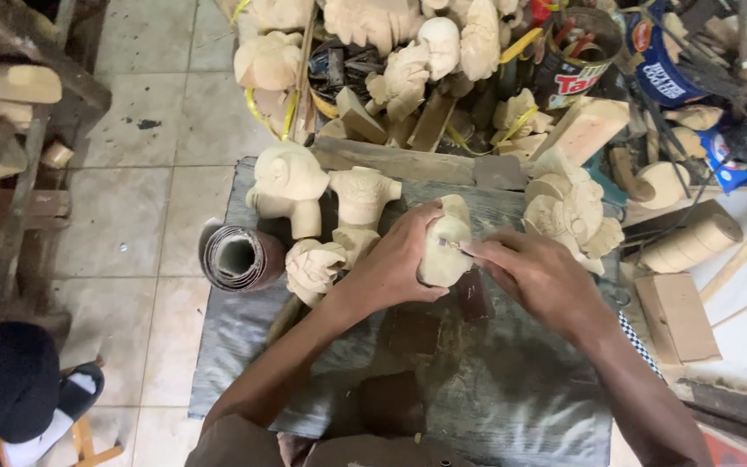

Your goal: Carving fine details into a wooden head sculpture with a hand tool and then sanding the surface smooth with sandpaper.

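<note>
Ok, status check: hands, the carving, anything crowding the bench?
Left hand in a closed grip on the pale wooden carving. Right hand presses a small tool against it. Other carved figures and a sandpaper roll close by on the left.

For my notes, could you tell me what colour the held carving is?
Pale cream carved wooden figure, bare wood; head view.

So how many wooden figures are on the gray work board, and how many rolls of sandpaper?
Pale carved wooden figures on the gray board: 5 — one in the left hand at, others at
Sandpaper rolls: 1
Total: 6
The heap behind holds more, too jumbled to count.
</note>
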